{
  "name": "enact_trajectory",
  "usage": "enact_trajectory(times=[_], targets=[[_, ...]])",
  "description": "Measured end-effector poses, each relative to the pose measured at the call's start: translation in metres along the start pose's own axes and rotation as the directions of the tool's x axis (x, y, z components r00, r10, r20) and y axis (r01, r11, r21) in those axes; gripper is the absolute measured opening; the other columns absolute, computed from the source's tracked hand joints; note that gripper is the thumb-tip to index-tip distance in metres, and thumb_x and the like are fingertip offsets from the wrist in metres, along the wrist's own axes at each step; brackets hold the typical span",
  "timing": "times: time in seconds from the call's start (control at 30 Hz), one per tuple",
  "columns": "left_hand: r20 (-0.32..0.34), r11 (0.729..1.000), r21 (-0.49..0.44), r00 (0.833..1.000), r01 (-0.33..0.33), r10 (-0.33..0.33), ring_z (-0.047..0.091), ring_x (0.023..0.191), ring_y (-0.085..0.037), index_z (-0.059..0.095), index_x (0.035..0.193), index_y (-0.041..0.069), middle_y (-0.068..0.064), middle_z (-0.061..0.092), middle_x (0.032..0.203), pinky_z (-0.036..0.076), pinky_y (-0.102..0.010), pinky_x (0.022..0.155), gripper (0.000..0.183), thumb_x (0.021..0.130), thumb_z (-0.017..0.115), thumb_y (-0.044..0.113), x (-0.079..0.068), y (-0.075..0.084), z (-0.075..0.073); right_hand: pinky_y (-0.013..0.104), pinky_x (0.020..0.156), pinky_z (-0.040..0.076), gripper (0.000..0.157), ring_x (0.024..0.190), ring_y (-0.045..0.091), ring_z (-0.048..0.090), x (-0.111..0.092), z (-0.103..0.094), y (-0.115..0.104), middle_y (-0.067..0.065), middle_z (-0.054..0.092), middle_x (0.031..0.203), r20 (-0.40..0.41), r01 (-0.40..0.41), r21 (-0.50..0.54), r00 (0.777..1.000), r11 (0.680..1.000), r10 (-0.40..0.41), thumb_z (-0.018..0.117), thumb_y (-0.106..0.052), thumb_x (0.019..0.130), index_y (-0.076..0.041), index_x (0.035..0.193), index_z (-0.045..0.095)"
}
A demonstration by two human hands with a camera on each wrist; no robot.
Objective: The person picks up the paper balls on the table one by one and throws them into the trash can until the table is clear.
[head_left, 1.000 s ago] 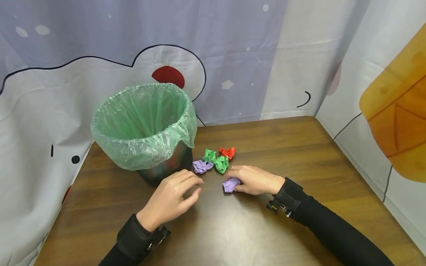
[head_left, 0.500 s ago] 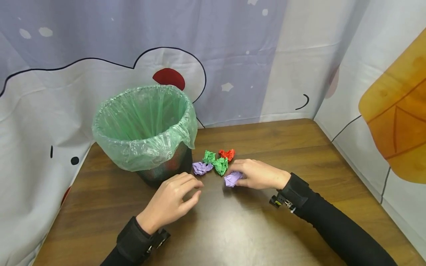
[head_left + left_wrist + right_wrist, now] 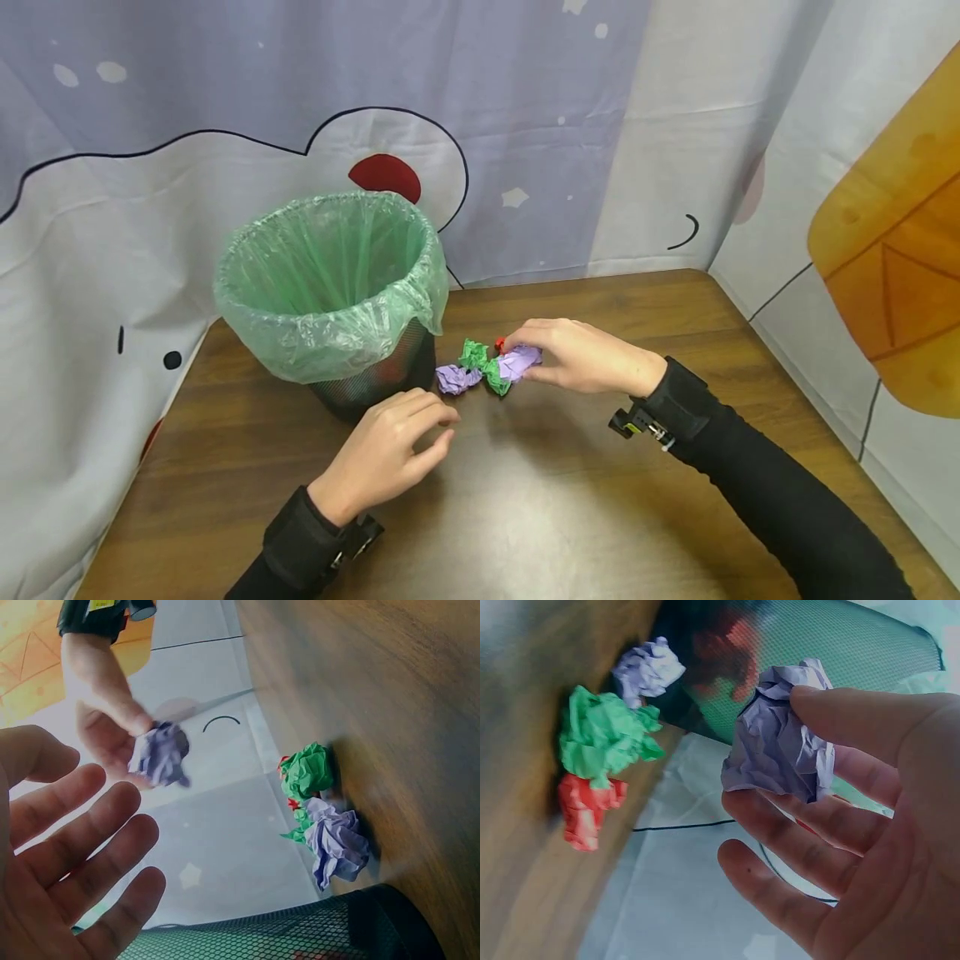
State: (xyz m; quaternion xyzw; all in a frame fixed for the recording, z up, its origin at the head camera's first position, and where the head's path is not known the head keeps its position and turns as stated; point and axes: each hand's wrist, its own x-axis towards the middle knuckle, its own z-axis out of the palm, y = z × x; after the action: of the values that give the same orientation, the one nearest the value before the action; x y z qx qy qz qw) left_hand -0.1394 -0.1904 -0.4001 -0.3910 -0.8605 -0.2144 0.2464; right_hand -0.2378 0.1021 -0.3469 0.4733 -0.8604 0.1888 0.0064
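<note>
My right hand (image 3: pixel 581 357) pinches a crumpled purple paper ball (image 3: pixel 776 739) between thumb and fingers, lifted off the table. In the head view this ball partly covers a green paper ball (image 3: pixel 497 379) and a red one (image 3: pixel 500 343). Beside them lie another green paper ball (image 3: pixel 473 354) and a second purple one (image 3: pixel 457 379). My left hand (image 3: pixel 390 442) holds nothing; its fingers are loosely bent, in front of the bin. A black mesh bin (image 3: pixel 382 375) lined with a green plastic bag (image 3: pixel 337 333) stands just left of the paper balls.
The wooden table (image 3: pixel 525 517) reaches back to a patterned curtain (image 3: pixel 540 150), which also hangs along the left and right sides. Something red (image 3: pixel 724 656) shows through the mesh of the bin in the right wrist view.
My right hand has raised the purple paper ball from the table and moved it away from me, over the green and red balls. My left hand has stayed nearly still.
</note>
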Motion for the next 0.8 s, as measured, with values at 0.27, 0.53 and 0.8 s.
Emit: enact_trajectory(times=[0.27, 0.53, 0.8], targets=[[0.019, 1.000, -0.008, 1.000, 0.015, -0.015, 0.059, 0.084, -0.007, 0.072, 0.099, 0.017, 0.010, 0.066, 0.091, 0.052, -0.029, 0.075, 0.012, 0.087, 0.071, 0.016, 0.000, 0.000, -0.001, 0.030, 0.093, 0.052, 0.036, 0.106, 0.006, 0.061, 0.009, -0.020, -0.008, -0.008, 0.065, 0.121, -0.040, 0.017, -0.022, 0.999, 1.000, -0.018, 0.075, -0.019, 0.091, -0.016, 0.126, 0.065], [0.029, 1.000, -0.006, 0.999, 0.021, -0.021, 0.059, 0.083, -0.006, 0.072, 0.099, 0.016, 0.010, 0.066, 0.090, 0.052, -0.028, 0.074, 0.011, 0.088, 0.071, 0.017, 0.000, 0.000, 0.002, 0.031, 0.092, 0.052, 0.043, 0.104, 0.009, 0.061, 0.021, -0.040, -0.018, -0.003, 0.065, 0.120, -0.107, 0.032, 0.001, 0.994, 0.999, -0.032, 0.075, -0.021, 0.091, -0.010, 0.130, 0.060], [0.047, 1.000, -0.012, 0.999, 0.024, -0.023, 0.060, 0.084, -0.005, 0.073, 0.099, 0.017, 0.009, 0.068, 0.090, 0.054, -0.028, 0.075, 0.011, 0.089, 0.070, 0.018, -0.001, 0.001, 0.003, 0.031, 0.096, 0.051, 0.045, 0.106, 0.010, 0.061, 0.036, -0.056, -0.027, 0.000, 0.064, 0.120, -0.182, 0.050, -0.023, 0.982, 0.998, -0.054, 0.075, -0.019, 0.091, -0.009, 0.131, 0.057]])
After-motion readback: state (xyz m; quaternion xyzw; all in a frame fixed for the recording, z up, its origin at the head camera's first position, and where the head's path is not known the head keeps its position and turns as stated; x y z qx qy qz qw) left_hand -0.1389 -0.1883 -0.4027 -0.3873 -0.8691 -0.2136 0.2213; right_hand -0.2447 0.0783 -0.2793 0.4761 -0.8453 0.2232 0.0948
